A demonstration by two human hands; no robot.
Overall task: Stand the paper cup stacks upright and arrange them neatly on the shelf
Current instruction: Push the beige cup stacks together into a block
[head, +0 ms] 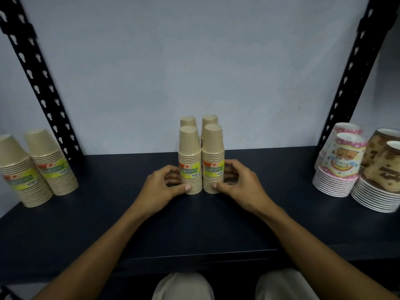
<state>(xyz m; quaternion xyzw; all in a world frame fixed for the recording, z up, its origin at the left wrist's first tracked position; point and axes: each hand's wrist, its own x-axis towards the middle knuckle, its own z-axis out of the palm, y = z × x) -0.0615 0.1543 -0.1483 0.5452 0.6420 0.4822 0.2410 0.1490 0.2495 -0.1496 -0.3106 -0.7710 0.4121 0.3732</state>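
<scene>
Four tan cup stacks (201,156) stood upright mid-shelf (108,213), two in front, two behind. The left hand (161,188) gripped the front-left stack low, the right hand (237,184) the front-right. Light, crushable and tippy, they probably wanted gentle holds near the base.

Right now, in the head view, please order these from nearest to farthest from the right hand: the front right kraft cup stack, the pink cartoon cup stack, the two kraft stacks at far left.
1. Front right kraft stack, centre, held by the right hand.
2. Pink cartoon stack, right end.
3. Far-left kraft stacks, left end.
</scene>
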